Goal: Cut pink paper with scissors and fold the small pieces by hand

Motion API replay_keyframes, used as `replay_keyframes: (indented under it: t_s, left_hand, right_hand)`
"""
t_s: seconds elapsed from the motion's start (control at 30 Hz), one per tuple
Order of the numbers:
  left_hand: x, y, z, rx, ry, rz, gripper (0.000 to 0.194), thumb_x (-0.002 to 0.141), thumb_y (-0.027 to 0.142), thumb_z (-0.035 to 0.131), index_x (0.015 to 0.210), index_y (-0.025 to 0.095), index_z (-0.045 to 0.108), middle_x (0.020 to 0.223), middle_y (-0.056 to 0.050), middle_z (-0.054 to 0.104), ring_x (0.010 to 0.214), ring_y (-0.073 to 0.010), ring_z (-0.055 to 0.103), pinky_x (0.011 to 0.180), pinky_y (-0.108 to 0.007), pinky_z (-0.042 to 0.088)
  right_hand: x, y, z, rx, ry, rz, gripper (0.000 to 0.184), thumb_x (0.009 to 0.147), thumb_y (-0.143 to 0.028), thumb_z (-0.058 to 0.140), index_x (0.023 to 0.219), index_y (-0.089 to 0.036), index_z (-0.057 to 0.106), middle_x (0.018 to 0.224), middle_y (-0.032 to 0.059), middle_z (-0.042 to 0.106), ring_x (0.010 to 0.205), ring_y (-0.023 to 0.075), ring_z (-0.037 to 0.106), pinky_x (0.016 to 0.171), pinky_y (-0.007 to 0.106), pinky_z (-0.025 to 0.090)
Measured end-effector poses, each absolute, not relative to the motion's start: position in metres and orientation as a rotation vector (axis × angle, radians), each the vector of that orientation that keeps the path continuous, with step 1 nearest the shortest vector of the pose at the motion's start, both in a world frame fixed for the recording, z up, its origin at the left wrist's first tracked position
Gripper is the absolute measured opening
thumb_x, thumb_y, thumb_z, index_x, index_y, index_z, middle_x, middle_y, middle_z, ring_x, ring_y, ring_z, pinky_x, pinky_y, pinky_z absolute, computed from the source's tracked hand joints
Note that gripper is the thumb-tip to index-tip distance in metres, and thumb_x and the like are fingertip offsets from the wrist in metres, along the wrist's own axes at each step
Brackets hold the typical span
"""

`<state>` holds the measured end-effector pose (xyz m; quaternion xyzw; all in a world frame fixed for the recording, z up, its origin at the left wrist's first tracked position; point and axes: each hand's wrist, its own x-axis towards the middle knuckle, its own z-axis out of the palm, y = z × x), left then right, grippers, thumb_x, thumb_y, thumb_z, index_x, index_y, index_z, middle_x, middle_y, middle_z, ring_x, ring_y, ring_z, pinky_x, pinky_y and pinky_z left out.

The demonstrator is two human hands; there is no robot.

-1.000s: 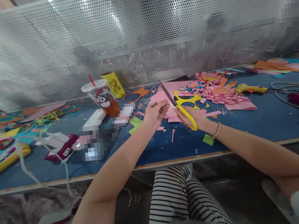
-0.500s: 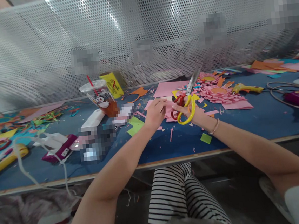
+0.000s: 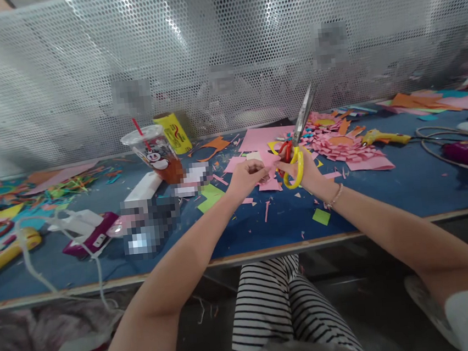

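Scissors (image 3: 297,155) with a yellow and a red handle loop hang on my right hand (image 3: 307,171), blades pointing up and away. That hand's thumb and fingertips are closed at the edge of a small pink piece of paper (image 3: 272,163). My left hand (image 3: 247,178) pinches the same paper from the left, its fingers curled together. Beneath both hands lie pink paper scraps (image 3: 268,185). A larger pink sheet (image 3: 257,139) is just behind them. To the right sits a layered pink paper flower (image 3: 339,146) with an orange centre.
Left stand a drink cup with a red straw (image 3: 160,158) and a yellow can (image 3: 174,132). Nearer are a blurred phone-like object, a purple power strip (image 3: 93,236) and white cables. A yellow glue gun (image 3: 385,137) lies right. A perforated metal screen (image 3: 221,44) rises behind the table.
My left hand's fingers have curled in and turned at the paper. The scissors in my right hand have swung more upright, and the right hand has shifted slightly right.
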<state>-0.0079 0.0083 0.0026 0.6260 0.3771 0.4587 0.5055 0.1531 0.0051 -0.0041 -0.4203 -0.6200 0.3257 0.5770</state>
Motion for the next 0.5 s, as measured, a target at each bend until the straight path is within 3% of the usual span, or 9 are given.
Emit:
replay_keyframes:
  t_s: [0.2, 0.5]
  left_hand:
    - [-0.007, 0.011, 0.000, 1.513, 0.919, 1.171, 0.024, 0.057, 0.030, 0.075, 0.060, 0.015, 0.057, 0.051, 0.001, 0.059, 0.049, -0.0092, 0.057, 0.053, -0.021, 0.047]
    - [-0.006, 0.008, 0.000, 1.585, 0.905, 1.194, 0.022, 0.066, 0.035, 0.068, 0.064, 0.016, 0.056, 0.055, 0.002, 0.058, 0.054, -0.0097, 0.058, 0.057, -0.021, 0.049]
  right_hand:
    - [0.149, -0.004, 0.002, -0.829, -1.366, 0.910, 0.031, 0.064, -0.028, 0.069, 0.066, -0.022, 0.039, 0.067, -0.0031, 0.045, 0.062, 0.0095, 0.047, 0.063, 0.026, 0.048]
    - [0.152, 0.007, -0.006, -0.874, -1.366, 0.879, 0.030, 0.063, -0.030, 0.069, 0.064, -0.022, 0.040, 0.064, -0.0019, 0.047, 0.063, 0.0123, 0.050, 0.055, 0.026, 0.046]
